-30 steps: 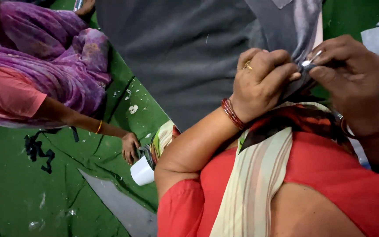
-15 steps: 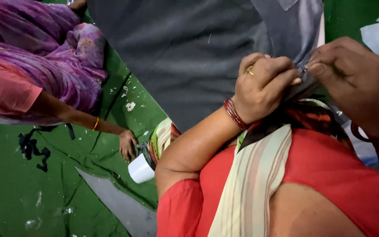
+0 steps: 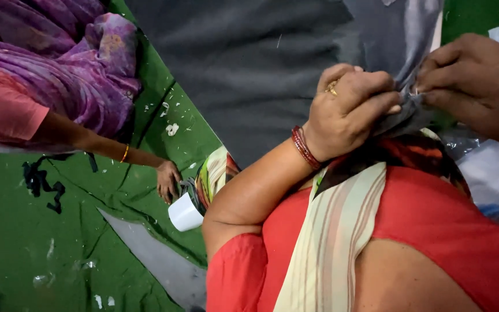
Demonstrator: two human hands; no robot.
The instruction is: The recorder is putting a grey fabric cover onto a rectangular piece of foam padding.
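A large dark grey fabric (image 3: 249,75) lies spread over the green floor in front of me. My left hand (image 3: 347,110), with a ring and red bangles at the wrist, is closed on a bunched edge of this fabric. My right hand (image 3: 477,86) pinches the same edge just to the right, almost touching the left hand. A small shiny metal bit (image 3: 414,91) shows at its fingertips; I cannot tell what it is. My red blouse and striped sari (image 3: 330,231) fill the lower right.
Another person in a purple sari (image 3: 59,69) sits at the left, a hand (image 3: 168,180) resting on the green sheet (image 3: 41,242) beside a white cup-shaped thing (image 3: 185,214). Black scraps (image 3: 41,182), white bits and a grey cloth strip (image 3: 157,260) lie on the sheet.
My two hands have drawn closer together on the fabric's edge, and the bunched cloth now covers most of the shiny bit. The other person's hand has stayed beside the white thing.
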